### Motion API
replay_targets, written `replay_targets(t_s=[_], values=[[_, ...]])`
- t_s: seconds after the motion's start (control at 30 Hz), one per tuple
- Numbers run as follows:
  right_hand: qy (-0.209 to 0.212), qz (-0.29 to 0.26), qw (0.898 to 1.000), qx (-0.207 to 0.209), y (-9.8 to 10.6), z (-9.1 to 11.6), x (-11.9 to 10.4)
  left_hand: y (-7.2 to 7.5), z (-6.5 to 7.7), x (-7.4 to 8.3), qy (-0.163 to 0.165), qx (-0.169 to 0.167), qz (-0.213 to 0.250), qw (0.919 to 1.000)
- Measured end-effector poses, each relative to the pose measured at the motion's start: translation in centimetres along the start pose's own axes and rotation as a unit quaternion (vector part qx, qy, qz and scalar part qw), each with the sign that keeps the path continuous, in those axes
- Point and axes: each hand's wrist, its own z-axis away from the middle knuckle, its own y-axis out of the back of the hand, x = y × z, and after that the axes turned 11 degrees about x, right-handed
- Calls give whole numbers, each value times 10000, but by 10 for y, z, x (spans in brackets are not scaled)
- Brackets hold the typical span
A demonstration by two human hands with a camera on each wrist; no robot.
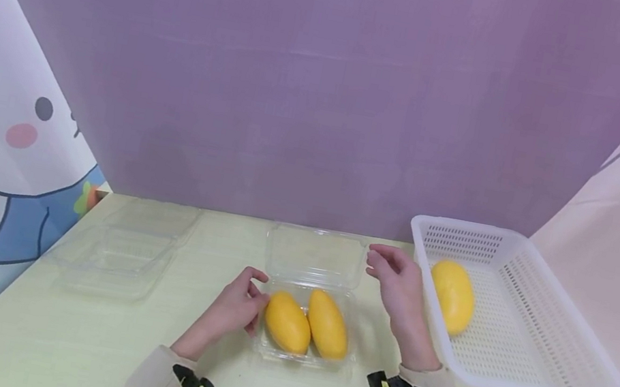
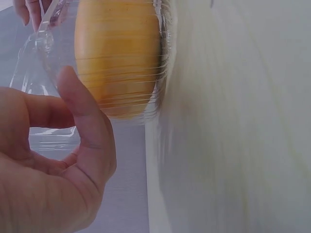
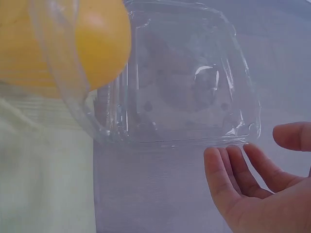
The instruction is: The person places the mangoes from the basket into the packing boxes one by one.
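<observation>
A clear plastic clamshell box (image 1: pixel 300 360) stands on the table with its lid (image 1: pixel 314 256) raised at the back. Two yellow mangoes (image 1: pixel 288 322) lie side by side in its base. My left hand (image 1: pixel 238 302) is at the box's left side, fingers loosely bent and fingertips right at the rim; the left wrist view shows a fingertip (image 2: pixel 70 80) against the clear wall. Beside the lid's right edge is my right hand (image 1: pixel 398 285), its fingers (image 3: pixel 221 174) relaxed, slightly bent and close together. Nothing is between its thumb and fingers.
At the right stands a white perforated basket (image 1: pixel 529 329) with one more mango (image 1: pixel 452 297) near its left wall. Other clear plastic boxes (image 1: pixel 118 256) stand open at the left of the table. A purple backdrop (image 1: pixel 326 99) rises behind the table.
</observation>
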Motion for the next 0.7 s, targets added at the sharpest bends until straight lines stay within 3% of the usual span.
replay_targets(t_s=[0.4, 0.7], values=[[-84, -264, 9995, 141, 4, 5, -5, -1, 0, 1, 298, 21, 461, 9985], [-269, 82, 9996, -89, 10, 5, -6, 9, -3, 2, 613, -206, 1099, 9918]])
